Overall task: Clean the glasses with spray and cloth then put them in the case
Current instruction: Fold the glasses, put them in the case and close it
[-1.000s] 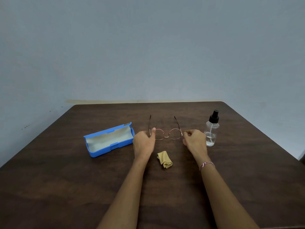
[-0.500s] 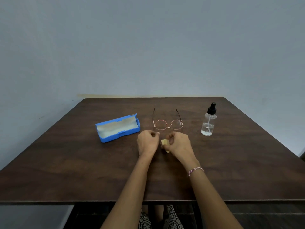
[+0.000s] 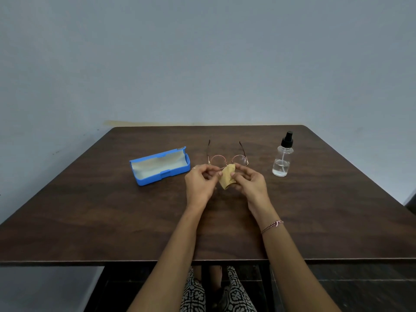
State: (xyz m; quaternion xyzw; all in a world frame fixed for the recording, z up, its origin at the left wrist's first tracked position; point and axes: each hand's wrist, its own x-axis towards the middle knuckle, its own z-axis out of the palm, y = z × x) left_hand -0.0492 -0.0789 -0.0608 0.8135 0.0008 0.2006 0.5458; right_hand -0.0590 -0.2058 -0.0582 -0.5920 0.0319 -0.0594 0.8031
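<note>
The left hand (image 3: 200,184) and right hand (image 3: 249,183) each hold a pinching grip on the small crumpled tan cloth (image 3: 227,179), while the thin round wire-rimmed glasses (image 3: 217,161) lie on the dark wooden counter (image 3: 112,210) just beyond at twelve o'clock, frame running nine-to-three, and the clear black-capped spray bottle (image 3: 282,161) stands at two o'clock, nearer the right.

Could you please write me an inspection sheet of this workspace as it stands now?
Surface: dark wooden table.
Job's things: glasses lying with arms unfolded; tan cloth held just in front of them; spray bottle upright at right; blue case open and empty at left.
Clutter: nothing seen.
Hands: left hand and right hand both pinch the cloth.
Cables: nothing seen.
Surroundings: plain grey wall behind.
</note>
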